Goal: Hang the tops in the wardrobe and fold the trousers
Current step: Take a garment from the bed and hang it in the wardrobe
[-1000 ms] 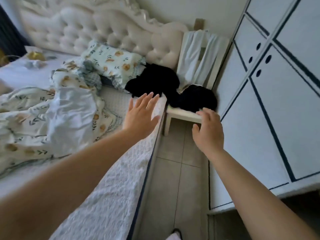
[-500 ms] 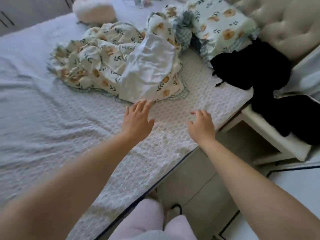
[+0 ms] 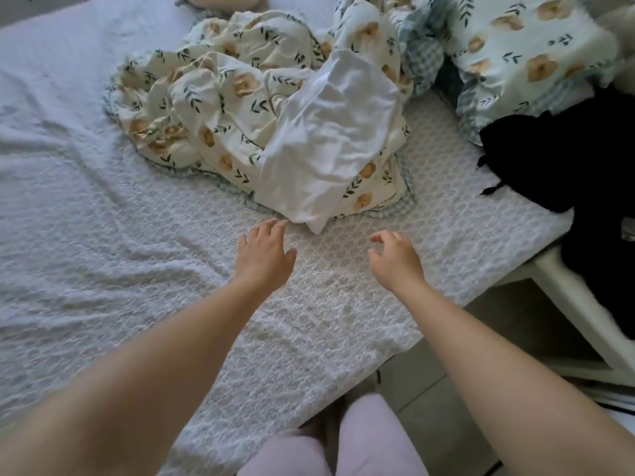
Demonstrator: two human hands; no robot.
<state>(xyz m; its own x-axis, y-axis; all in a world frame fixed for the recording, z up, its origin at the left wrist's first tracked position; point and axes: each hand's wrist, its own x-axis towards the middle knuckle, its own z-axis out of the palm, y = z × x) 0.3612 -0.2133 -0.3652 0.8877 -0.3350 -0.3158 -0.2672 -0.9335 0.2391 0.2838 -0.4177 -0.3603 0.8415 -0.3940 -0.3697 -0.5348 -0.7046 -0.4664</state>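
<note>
Head view:

- Two hands are seen, both stretched out over the bed (image 3: pixel 103 252).
- The left hand (image 3: pixel 263 255) is held with fingers nearly straight and a little spread; nothing is held. Its fingertips are just beside the lower tip of the white garment (image 3: pixel 330 139), and whether they touch it cannot be told.
- The right hand (image 3: pixel 395 261) is held with fingers loosely curled and thumb apart; nothing is held. It is near the garment's tip, not touching it.
- One white garment is seen, crumpled, lying on one floral quilt (image 3: pixel 220 108), its lower end reaching the sheet.
- One black heap (image 3: pixel 567 159) is seen at the bed's right edge, spilling onto one white chair (image 3: pixel 577 304); how many pieces it holds cannot be told.
- One floral pillow (image 3: pixel 522 56) is seen at the upper right, touching the black heap.
- The bed's near edge runs on a slant from bottom centre up to the chair.
- Bare sheet is left under both hands and widely to the left.
- A strip of tiled floor (image 3: pixel 429 389) is seen between the bed edge and the chair.
</note>
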